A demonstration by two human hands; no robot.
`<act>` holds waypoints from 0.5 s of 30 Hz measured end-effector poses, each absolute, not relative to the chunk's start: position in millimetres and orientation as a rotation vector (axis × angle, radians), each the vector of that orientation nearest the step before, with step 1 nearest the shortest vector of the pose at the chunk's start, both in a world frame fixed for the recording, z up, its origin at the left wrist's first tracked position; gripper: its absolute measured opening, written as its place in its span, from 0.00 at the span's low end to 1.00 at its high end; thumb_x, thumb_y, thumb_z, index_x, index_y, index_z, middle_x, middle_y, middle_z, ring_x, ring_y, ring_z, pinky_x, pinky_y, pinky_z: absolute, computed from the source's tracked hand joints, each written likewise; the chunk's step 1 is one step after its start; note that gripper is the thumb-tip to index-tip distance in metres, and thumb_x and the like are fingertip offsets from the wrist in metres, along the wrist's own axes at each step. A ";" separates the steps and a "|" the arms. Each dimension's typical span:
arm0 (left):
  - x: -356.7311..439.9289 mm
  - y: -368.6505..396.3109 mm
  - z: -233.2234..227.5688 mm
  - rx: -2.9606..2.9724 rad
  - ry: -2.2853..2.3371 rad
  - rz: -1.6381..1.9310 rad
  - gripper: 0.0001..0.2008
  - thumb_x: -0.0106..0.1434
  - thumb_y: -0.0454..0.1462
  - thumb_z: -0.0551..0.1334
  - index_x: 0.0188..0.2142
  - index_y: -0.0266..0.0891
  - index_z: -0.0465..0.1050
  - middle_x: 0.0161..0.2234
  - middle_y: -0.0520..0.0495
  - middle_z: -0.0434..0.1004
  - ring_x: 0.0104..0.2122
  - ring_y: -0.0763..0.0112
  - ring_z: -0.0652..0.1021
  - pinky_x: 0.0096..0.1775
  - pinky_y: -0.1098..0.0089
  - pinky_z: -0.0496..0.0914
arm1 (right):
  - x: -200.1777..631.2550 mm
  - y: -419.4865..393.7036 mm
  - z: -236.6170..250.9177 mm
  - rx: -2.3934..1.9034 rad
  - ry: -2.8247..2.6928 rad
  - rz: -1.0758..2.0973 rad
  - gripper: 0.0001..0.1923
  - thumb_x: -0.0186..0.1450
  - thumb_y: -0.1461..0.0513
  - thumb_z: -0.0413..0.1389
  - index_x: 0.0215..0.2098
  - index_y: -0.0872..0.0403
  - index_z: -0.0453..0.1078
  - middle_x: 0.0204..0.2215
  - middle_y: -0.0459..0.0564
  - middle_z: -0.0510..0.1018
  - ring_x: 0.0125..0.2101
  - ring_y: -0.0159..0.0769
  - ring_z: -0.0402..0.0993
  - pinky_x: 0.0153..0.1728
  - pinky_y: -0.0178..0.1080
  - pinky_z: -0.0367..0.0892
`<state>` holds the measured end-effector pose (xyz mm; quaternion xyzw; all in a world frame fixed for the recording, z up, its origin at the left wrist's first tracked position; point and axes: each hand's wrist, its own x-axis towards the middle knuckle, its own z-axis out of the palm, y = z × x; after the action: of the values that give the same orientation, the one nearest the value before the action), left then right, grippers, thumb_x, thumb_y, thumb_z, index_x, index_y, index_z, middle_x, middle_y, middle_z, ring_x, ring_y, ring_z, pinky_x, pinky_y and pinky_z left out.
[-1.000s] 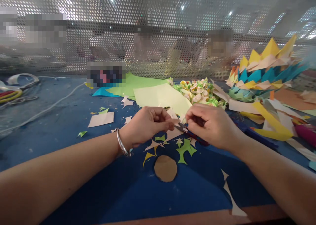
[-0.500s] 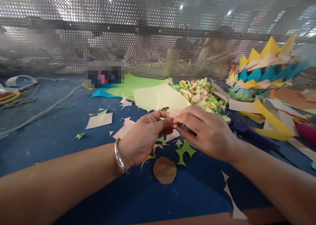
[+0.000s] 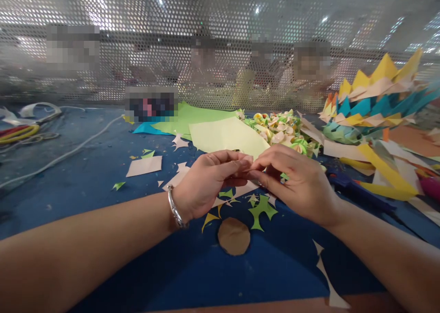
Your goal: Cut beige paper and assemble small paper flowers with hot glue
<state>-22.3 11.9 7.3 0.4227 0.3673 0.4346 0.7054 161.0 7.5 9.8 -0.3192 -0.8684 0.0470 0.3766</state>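
At centre, the left hand and right hand meet fingertip to fingertip, pinching a small pale paper piece. On the blue worktop, a brown paper disc lies at six o'clock below them, green scraps just beside it.

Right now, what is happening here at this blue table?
A person works with both bare hands over a blue table. The left hand and the right hand meet fingertip to fingertip, pinching a small piece of pale paper between them. Below the hands lie green and yellow paper scraps and a brown paper disc. A pale yellow sheet lies just behind.
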 end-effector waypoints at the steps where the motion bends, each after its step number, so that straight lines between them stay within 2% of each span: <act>1: -22.2 11.5 7.0 0.953 0.808 0.958 0.04 0.60 0.32 0.65 0.28 0.36 0.77 0.28 0.51 0.80 0.28 0.78 0.78 0.37 0.74 0.71 | 161.3 8.4 9.5 -0.827 -2.205 0.139 0.04 0.68 0.62 0.54 0.35 0.52 0.69 0.32 0.50 0.74 0.31 0.36 0.71 0.31 0.39 0.67; 7: -21.1 8.8 7.6 0.997 0.742 0.984 0.05 0.61 0.34 0.65 0.29 0.36 0.78 0.28 0.50 0.80 0.28 0.76 0.79 0.38 0.72 0.73 | 164.0 12.0 7.5 -0.903 -2.138 0.278 0.06 0.68 0.61 0.55 0.34 0.54 0.69 0.29 0.48 0.72 0.30 0.33 0.69 0.29 0.36 0.64; 10: -21.0 7.5 7.5 1.050 0.735 0.985 0.02 0.58 0.34 0.67 0.31 0.35 0.78 0.29 0.50 0.80 0.30 0.76 0.79 0.39 0.73 0.73 | 164.5 11.6 8.0 -0.929 -2.097 0.340 0.06 0.67 0.60 0.56 0.33 0.54 0.69 0.28 0.47 0.72 0.29 0.32 0.68 0.26 0.34 0.62; 15: -21.1 7.1 5.1 1.076 0.715 1.004 0.04 0.55 0.31 0.69 0.33 0.34 0.78 0.31 0.50 0.80 0.31 0.77 0.79 0.39 0.75 0.74 | 163.5 12.1 8.8 -0.968 -2.047 0.400 0.09 0.67 0.58 0.57 0.31 0.54 0.69 0.28 0.46 0.71 0.27 0.29 0.68 0.26 0.33 0.64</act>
<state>-21.1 7.1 5.1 0.4799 0.3191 0.4477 0.6837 163.5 12.1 8.8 -0.3842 -0.8125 0.1586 0.4087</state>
